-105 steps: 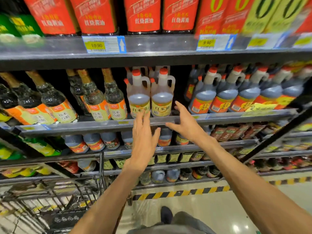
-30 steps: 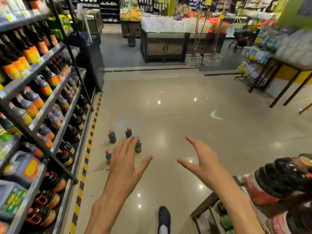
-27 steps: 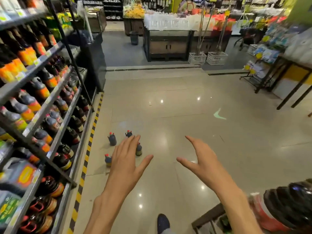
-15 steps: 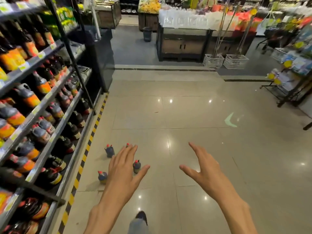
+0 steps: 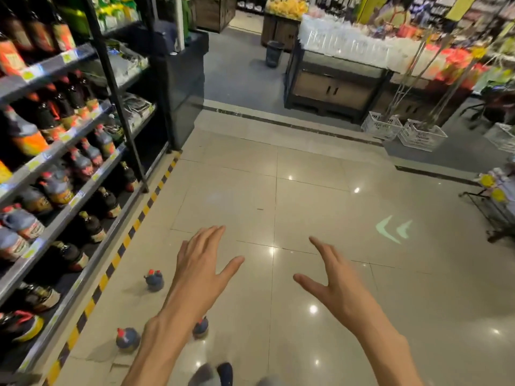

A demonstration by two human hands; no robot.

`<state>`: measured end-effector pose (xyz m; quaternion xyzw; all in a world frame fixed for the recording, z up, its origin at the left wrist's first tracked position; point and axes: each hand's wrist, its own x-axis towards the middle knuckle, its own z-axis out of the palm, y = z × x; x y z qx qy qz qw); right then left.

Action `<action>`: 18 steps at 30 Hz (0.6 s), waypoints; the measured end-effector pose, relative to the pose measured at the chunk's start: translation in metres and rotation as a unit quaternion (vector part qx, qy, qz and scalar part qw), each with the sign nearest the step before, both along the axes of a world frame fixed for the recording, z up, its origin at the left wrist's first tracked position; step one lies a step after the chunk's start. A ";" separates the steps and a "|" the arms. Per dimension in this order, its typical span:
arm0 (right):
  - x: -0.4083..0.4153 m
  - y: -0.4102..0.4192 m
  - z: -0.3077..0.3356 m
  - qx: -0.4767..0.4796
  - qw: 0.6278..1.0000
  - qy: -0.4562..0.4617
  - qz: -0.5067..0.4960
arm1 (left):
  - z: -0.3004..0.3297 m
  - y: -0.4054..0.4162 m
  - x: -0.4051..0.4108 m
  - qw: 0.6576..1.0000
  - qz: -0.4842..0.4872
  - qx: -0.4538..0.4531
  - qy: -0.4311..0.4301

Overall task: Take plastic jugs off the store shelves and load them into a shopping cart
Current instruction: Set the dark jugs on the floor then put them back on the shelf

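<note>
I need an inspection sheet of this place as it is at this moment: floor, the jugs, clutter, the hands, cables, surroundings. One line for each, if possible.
Surface: glossy tiled floor, with a yellow-black striped strip along the shelf base.
Job's things: three jugs on the floor, near the shelves; many more jugs on the shelves. No shopping cart identifiable.
Clutter: nothing seen beyond the floor jugs.
Hands: left hand and right hand both open, fingers spread, holding nothing.
Cables: nothing seen.
Surroundings: display counter, two white baskets, green arrow marks on the floor.
</note>
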<state>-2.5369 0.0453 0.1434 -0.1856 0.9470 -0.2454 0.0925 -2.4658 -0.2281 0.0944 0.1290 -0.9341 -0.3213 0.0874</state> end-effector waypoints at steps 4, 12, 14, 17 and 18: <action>-0.090 -0.026 -0.008 -0.016 1.000 -0.009 0.020 | 0.003 -0.021 -0.073 1.000 0.013 -0.005 -0.005; -0.301 -0.126 -0.037 -0.002 0.988 -0.007 0.156 | -0.029 -0.084 -0.219 0.986 0.160 -0.021 -0.037; -0.358 -0.157 -0.038 0.004 0.979 -0.005 0.204 | -0.035 -0.101 -0.256 0.978 0.199 -0.027 -0.053; -0.437 -0.207 -0.033 0.034 0.961 -0.013 0.276 | -0.036 -0.122 -0.298 0.962 0.261 -0.026 -0.077; -0.459 -0.226 -0.030 0.039 0.952 -0.014 0.305 | -0.034 -0.128 -0.308 0.955 0.286 -0.018 -0.081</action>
